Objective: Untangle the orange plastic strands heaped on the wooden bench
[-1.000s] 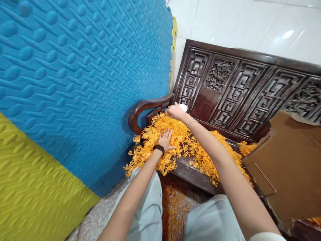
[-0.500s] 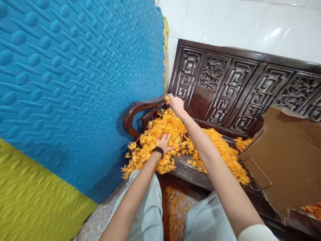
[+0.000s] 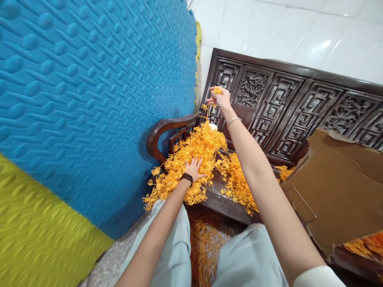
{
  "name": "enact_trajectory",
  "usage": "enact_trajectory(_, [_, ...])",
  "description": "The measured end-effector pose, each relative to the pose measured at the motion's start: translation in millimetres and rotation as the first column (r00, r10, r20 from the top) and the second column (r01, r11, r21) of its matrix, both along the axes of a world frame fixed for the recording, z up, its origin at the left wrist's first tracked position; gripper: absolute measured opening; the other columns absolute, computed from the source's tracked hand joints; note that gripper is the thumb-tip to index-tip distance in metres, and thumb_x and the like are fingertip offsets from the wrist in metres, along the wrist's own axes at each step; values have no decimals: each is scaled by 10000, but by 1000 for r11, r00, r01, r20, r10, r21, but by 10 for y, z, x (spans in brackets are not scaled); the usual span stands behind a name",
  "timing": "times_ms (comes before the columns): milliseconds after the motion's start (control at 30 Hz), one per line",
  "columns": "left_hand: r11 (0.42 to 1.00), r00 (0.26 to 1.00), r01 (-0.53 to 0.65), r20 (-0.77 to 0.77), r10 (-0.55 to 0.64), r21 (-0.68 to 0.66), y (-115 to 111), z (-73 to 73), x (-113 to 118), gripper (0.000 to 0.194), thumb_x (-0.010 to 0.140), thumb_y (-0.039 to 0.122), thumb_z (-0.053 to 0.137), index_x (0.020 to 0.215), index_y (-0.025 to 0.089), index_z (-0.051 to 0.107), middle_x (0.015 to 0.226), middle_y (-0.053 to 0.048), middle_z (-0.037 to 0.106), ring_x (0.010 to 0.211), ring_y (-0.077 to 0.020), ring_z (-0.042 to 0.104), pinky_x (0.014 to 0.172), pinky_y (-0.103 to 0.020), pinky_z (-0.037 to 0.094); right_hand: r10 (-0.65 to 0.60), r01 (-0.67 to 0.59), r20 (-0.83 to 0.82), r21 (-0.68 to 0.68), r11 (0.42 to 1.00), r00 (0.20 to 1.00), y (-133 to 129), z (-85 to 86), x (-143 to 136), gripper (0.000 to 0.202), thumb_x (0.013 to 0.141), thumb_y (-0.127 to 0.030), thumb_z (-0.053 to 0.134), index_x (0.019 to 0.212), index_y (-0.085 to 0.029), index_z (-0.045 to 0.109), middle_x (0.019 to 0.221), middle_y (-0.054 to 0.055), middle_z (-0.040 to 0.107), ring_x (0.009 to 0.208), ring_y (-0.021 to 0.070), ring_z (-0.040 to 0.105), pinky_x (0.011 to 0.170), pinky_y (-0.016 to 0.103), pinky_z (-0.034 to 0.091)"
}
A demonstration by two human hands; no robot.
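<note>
A large heap of orange plastic flower pieces [image 3: 194, 147], thin stems with spidery curled ends, lies on the dark wooden bench seat [image 3: 223, 205] by its armrest. My left hand [image 3: 195, 170], with a black band at the wrist, rests on the heap, fingers spread and holding nothing visible. Above the far side of the heap my right hand [image 3: 220, 97] is raised in front of the carved backrest. It grips an orange flower piece [image 3: 218, 91] at the thumb side, and a stem dangles below the fingers. A small white object [image 3: 213, 126] shows behind the heap.
A curved wooden armrest [image 3: 155, 137] stands left of the heap, against blue foam matting [image 3: 89, 99]. A second orange pile [image 3: 237, 181] lies right on the seat. A brown cardboard sheet [image 3: 344, 191] leans at the right. Orange bits [image 3: 206, 239] litter the floor between my legs.
My right hand has risen from the armrest's far end, up and slightly right, drawing an orange flower piece out of the heap. My left hand stays on the heap.
</note>
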State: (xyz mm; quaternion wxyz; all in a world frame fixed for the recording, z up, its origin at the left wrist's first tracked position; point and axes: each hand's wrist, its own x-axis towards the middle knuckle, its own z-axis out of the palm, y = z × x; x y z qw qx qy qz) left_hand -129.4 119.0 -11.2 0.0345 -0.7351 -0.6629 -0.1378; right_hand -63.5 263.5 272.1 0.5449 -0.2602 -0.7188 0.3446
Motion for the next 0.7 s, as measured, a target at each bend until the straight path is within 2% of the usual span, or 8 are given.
enact_trajectory(100, [1000, 1000, -15, 8, 15, -22, 9, -7, 0, 828, 725, 634, 346, 1381, 156, 184, 1419, -172, 219, 1294, -322, 172, 967, -573, 173, 89, -90, 5, 53, 995, 996, -99, 77, -131, 259, 796, -328, 518, 980, -147, 506, 682, -11, 552, 622, 73, 593, 596, 209, 488])
enact_trajectory(167, [999, 1000, -18, 14, 19, -38, 18, -17, -2, 824, 720, 638, 353, 1377, 163, 203, 1419, -165, 223, 1291, -330, 177, 968, -569, 180, 139, -139, 0, 72, 988, 990, -215, 193, -216, 262, 805, -324, 518, 997, -147, 495, 699, -17, 559, 652, 56, 587, 627, 192, 480])
enact_trajectory(267, [998, 1000, -8, 21, 9, -55, 30, -30, -7, 827, 713, 643, 363, 1372, 163, 223, 1416, -161, 234, 1289, -340, 173, 971, -566, 173, 174, -170, -24, 97, 981, 985, -415, 466, -336, 190, 867, -208, 440, 1038, -129, 461, 698, -40, 552, 647, 14, 565, 656, 161, 464])
enact_trajectory(400, [997, 1000, 6, 23, -4, -73, 32, -24, -4, 818, 725, 632, 350, 1377, 160, 204, 1418, -168, 224, 1294, -328, 168, 975, -568, 161, 217, -221, 42, 189, 957, 975, -593, 862, -431, 200, 878, -65, 385, 1072, -83, 429, 684, -60, 529, 593, -5, 556, 640, 159, 475])
enact_trajectory(567, [997, 1000, 14, 19, -13, -81, 23, -14, 0, 803, 739, 619, 332, 1378, 152, 199, 1422, -170, 209, 1298, -323, 161, 976, -569, 160, 189, -185, 14, 279, 942, 982, -767, 1092, -450, 211, 873, -51, 390, 1081, -72, 416, 700, -48, 509, 598, -5, 567, 603, 125, 472])
enact_trajectory(700, [999, 1000, 13, 6, -13, -46, 14, -37, -7, 823, 746, 615, 309, 1385, 121, 148, 1423, -180, 199, 1300, -332, 138, 972, -587, 137, 169, -119, -156, 285, 951, 973, -890, 1322, -477, 153, 861, -55, 376, 1013, -41, 386, 739, -34, 518, 629, -15, 572, 625, 100, 469])
